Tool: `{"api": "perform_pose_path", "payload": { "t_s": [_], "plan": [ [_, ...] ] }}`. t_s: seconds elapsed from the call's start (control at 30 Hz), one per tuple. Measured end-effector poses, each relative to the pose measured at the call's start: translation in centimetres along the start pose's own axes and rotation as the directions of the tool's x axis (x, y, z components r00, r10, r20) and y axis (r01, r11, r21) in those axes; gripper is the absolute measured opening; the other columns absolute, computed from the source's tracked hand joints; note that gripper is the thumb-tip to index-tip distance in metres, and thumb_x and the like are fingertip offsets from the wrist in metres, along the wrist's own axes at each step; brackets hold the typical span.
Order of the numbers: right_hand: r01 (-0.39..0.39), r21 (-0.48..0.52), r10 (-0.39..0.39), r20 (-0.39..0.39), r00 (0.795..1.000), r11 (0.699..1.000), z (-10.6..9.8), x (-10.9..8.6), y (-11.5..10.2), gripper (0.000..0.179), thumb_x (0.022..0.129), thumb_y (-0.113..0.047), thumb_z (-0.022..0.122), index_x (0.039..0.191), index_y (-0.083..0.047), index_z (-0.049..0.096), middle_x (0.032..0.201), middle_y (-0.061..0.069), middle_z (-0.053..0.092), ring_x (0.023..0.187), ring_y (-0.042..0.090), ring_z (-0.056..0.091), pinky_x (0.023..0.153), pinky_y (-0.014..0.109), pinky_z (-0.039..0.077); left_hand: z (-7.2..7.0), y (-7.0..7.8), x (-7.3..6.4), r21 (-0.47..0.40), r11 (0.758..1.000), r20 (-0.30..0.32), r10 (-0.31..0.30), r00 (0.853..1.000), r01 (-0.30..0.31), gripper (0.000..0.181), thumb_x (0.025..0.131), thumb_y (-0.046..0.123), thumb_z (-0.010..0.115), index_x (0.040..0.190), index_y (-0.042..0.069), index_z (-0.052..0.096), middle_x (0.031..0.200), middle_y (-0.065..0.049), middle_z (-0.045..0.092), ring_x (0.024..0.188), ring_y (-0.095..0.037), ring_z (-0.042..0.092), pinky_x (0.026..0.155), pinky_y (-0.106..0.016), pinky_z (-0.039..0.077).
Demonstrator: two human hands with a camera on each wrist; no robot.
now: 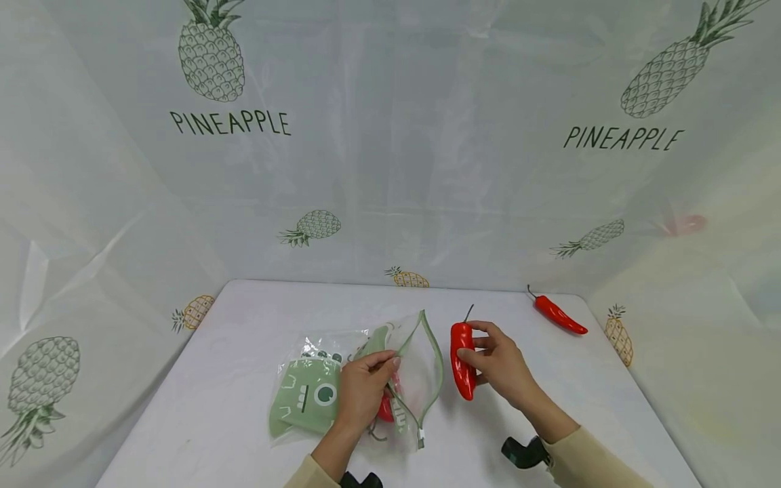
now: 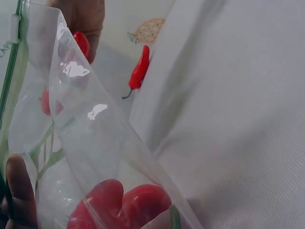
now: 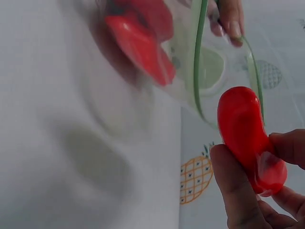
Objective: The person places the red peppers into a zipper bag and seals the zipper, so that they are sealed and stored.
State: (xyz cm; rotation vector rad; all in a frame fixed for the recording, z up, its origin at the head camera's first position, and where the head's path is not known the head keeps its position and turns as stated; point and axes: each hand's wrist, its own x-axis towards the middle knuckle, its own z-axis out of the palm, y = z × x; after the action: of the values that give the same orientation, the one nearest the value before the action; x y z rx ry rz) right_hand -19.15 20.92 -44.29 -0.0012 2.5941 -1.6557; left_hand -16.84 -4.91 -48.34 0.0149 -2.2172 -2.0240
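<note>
The red pepper (image 1: pixel 463 359) stands nearly lengthwise between the person's two sides, stem toward 12 o'clock and blunt tip toward 6, with the thumb and fingers of the right hand (image 1: pixel 503 362) gripping it from the 3 o'clock side. At its 9 o'clock, a narrow gap away, the clear bag (image 1: pixel 421 434) spreads its green-rimmed mouth toward it, the two edges of the rim parted. The left hand (image 1: pixel 361 390) pinches that rim on its 9 o'clock side between thumb and forefinger. Through the plastic by this hand shows red produce (image 1: pixel 385 409); how many pieces, I cannot tell. The bag's body, with a green one-eyed design (image 1: pixel 305 396), stretches on toward 9 o'clock and stops well apart from the left edge of the white table (image 1: pixel 213 407). Beyond the held pepper, toward 12, a strip of tabletop runs to the far edge. At 2 o'clock a second pepper (image 1: pixel 558 316) lies near the far right corner, its stem reaching that far edge. Toward 3, bare tabletop separates the right hand from the right edge. A pineapple-printed curtain (image 1: pixel 427 169) rises behind the far edge.
</note>
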Motion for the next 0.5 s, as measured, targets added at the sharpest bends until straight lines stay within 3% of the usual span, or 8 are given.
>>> {"api": "perform_pose_path", "payload": {
  "t_s": [0.13, 0.5],
  "plan": [
    [0.002, 0.018, -0.002, 0.048, 0.999, 1.0, 0.7, -0.6, -1.0, 0.065, 0.092, -0.015, 0.082, 0.148, -0.011, 0.051, 0.124, 0.021, 0.067, 0.094, 0.026, 0.071, 0.063, 0.041, 0.066, 0.1, 0.0, 0.0, 0.005, 1.0, 0.006, 0.004, 1.0, -0.004, 0.017, 0.093, 0.018, 0.082, 0.108, 0.009, 0.083, 0.085, -0.017, 0.075, 0.052, -0.011, 0.06, 0.049, -0.02, 0.053],
    [0.013, 0.007, -0.014, 0.162, 0.987, 1.0, 2.4, -1.9, -2.7, 0.063, 0.089, -0.016, 0.083, 0.145, -0.008, 0.055, 0.116, 0.019, 0.07, 0.083, 0.024, 0.072, 0.056, 0.042, 0.065, 0.3, 0.1, 0.0, 0.048, 0.999, 0.013, 0.002, 1.0, -0.003, 0.015, 0.095, 0.02, 0.08, 0.109, 0.014, 0.083, 0.09, -0.018, 0.075, 0.056, -0.011, 0.06, 0.051, -0.022, 0.054]
  ]
}}
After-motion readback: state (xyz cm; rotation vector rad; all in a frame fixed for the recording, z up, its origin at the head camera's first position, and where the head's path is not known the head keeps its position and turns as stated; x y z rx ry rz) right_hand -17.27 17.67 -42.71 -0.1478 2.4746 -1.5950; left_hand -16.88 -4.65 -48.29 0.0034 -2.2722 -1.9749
